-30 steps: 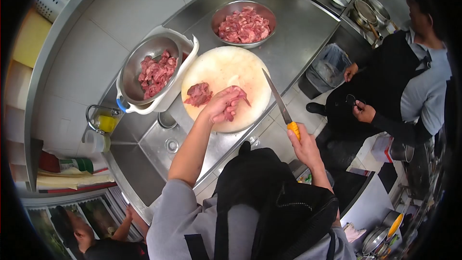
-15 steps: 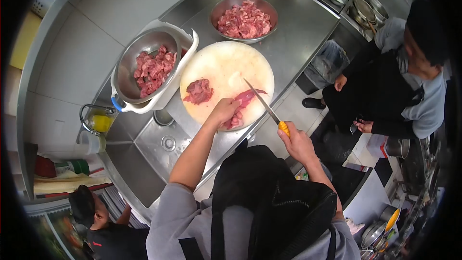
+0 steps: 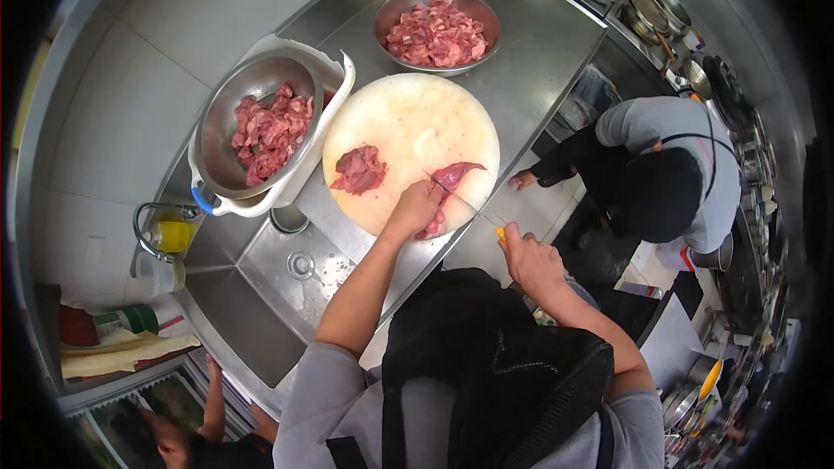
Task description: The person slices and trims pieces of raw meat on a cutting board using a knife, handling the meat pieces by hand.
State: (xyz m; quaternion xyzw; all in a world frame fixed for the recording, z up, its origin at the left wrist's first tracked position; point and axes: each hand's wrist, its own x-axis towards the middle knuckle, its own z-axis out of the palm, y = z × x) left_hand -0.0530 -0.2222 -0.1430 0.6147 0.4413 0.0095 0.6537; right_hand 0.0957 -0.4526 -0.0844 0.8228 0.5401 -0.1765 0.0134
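Hands first: got the long strip of meat [image 3: 460, 175] held down with the left hand [image 3: 420, 204], fingers curled over, and the yellow-handled knife [image 3: 501, 235] gripped in the right hand [image 3: 532, 262]. Look for the strip on the near right part of the round cutting board [image 3: 404, 117], long axis slanting from the near edge away to the far right. Way closer to the left hand, basically touching; ahead and to the left from the right hand. Key thing to notice: knife blade running crosswise to that strip, just beside the left fingers. Can't tell if touching or hovering, being so thin and nearly edge-on. Hard to make out the tip too, and no view of the left fingertips or the meat under them. Further out, a darker lump of meat [image 3: 359, 170] left on the board, a steel bowl [image 3: 398, 10] of meat pieces beyond, another steel bowl [image 3: 217, 126] in a white tub [image 3: 341, 91], then the sink [image 3: 252, 321]. Off right, a stooping co-worker [image 3: 678, 165]; bottom left, another person [image 3: 178, 439], partly cut off.
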